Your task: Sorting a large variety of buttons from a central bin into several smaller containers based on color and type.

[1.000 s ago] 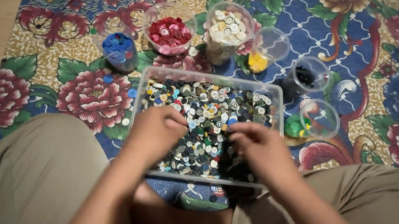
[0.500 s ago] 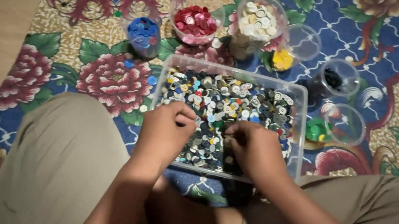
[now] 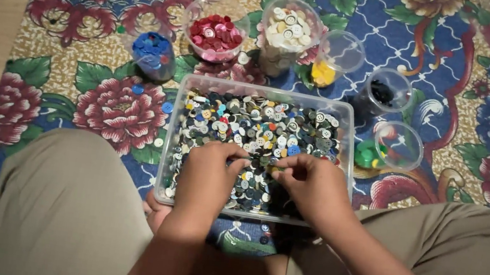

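Head view: a clear tray (image 3: 348, 116) sits on a floral rug (image 3: 92, 98) between the person's knees and is filled with mixed buttons (image 3: 259, 127). Left hand (image 3: 207, 173) rests on the buttons at the tray's near side, fingers curled down; whether it holds a button cannot be told. Right hand (image 3: 314, 184) lies just beside it in the tray, thumb and fingertips pinched narrow, the pinched item too small to identify. Beyond the tray's far wall stand a red cup (image 3: 214, 36), a white cup (image 3: 287, 33) and a yellow cup (image 3: 334, 61). A blue cup (image 3: 153, 55) stands off the tray's far-left corner. A black cup (image 3: 385, 92) and a green cup (image 3: 392, 147) stand to the tray's right.
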